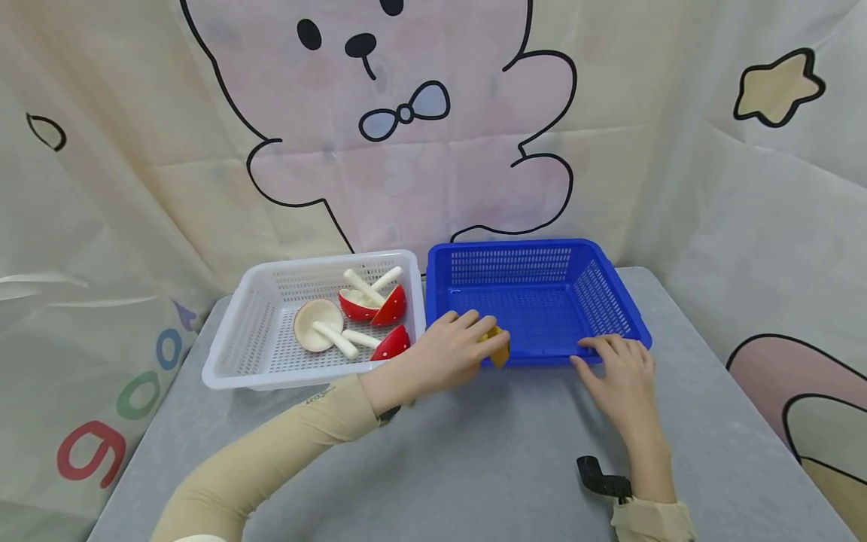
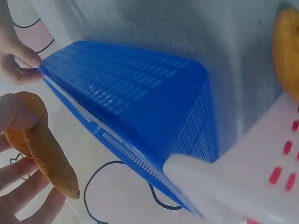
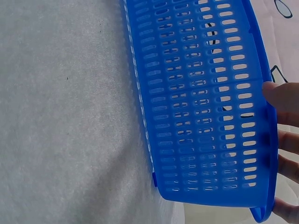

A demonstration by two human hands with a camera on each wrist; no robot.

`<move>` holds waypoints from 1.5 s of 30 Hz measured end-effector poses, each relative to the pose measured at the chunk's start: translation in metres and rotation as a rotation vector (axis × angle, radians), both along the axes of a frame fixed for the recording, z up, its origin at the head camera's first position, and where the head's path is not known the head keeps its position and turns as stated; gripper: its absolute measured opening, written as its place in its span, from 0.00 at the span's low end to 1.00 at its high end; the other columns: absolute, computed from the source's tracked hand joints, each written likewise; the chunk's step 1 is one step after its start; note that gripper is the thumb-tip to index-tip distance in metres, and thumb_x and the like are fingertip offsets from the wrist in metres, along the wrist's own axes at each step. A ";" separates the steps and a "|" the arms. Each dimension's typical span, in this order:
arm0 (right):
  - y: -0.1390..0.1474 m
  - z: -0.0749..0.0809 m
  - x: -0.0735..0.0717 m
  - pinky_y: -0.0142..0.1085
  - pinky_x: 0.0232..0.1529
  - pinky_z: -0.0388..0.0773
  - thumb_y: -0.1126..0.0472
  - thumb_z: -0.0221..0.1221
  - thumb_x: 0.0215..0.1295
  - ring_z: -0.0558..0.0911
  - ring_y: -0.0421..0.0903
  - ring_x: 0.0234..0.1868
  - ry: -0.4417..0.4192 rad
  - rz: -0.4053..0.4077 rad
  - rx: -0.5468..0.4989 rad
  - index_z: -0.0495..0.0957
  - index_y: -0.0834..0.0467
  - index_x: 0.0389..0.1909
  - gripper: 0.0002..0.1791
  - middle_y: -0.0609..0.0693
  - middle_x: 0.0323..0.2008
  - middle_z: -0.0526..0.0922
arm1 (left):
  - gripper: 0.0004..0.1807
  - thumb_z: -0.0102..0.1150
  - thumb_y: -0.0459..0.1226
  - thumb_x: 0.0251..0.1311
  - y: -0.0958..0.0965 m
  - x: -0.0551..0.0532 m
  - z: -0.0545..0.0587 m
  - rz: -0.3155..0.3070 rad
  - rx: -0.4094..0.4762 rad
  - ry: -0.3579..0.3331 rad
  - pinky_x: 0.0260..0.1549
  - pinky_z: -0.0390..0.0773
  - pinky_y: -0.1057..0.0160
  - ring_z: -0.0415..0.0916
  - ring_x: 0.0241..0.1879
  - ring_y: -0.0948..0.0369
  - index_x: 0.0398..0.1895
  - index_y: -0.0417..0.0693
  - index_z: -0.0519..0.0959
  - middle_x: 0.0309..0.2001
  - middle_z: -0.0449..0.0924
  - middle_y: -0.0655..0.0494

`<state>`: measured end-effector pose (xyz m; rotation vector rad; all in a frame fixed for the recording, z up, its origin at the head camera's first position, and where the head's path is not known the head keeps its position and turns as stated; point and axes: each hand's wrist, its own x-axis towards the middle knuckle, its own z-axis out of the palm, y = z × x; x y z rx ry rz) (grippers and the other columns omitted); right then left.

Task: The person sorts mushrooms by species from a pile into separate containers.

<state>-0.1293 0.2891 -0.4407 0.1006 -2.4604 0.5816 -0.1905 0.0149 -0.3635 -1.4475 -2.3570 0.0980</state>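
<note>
My left hand (image 1: 450, 352) holds a yellow-brown piece with two elongated lobes (image 2: 51, 161), thumb across it, at the near left corner of the blue basket (image 1: 626, 305). In the left wrist view the piece's longer lobe tapers to a small dark tip. My right hand (image 1: 619, 380) grips the near rim of this basket toward its right end. The right wrist view shows the thumb (image 3: 282, 99) on the outer side of the rim, with the fingers reaching over to the inside.
A white basket (image 1: 230, 361) stands left of the blue one, with several red-capped, white-stemmed toy mushrooms (image 1: 390, 344) in it. Another yellow-brown piece (image 2: 287, 51) lies beside the white basket on the grey table (image 1: 474, 467). A printed curtain (image 1: 630, 128) hangs behind.
</note>
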 end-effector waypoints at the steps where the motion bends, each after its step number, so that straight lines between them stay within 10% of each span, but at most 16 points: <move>1: 0.000 0.000 0.000 0.64 0.57 0.57 0.62 0.70 0.52 0.71 0.61 0.49 0.003 -0.002 0.004 0.81 0.60 0.40 0.15 0.60 0.41 0.80 | 0.25 0.63 0.43 0.56 0.002 -0.003 0.001 0.001 -0.013 -0.009 0.38 0.74 0.70 0.74 0.49 0.62 0.58 0.60 0.70 0.52 0.76 0.60; 12: -0.005 0.003 -0.003 0.63 0.57 0.58 0.62 0.69 0.52 0.72 0.61 0.48 0.012 0.008 0.003 0.81 0.61 0.39 0.14 0.60 0.40 0.81 | 0.21 0.56 0.41 0.61 0.015 -0.042 0.009 -0.009 -0.088 -0.019 0.34 0.75 0.70 0.74 0.46 0.60 0.58 0.60 0.72 0.50 0.76 0.57; 24: -0.007 0.002 -0.003 0.63 0.58 0.58 0.61 0.69 0.52 0.72 0.60 0.48 0.004 0.006 0.004 0.81 0.60 0.39 0.13 0.59 0.40 0.81 | 0.22 0.56 0.40 0.60 0.027 -0.073 0.012 0.014 -0.087 -0.186 0.36 0.76 0.70 0.70 0.42 0.62 0.58 0.60 0.72 0.47 0.74 0.57; 45: -0.001 0.002 0.001 0.63 0.59 0.57 0.62 0.70 0.52 0.72 0.60 0.48 -0.005 -0.005 -0.004 0.81 0.60 0.40 0.14 0.59 0.41 0.80 | 0.22 0.54 0.38 0.63 0.072 -0.096 0.000 0.018 -0.349 -0.197 0.44 0.78 0.66 0.72 0.52 0.60 0.60 0.61 0.70 0.55 0.72 0.58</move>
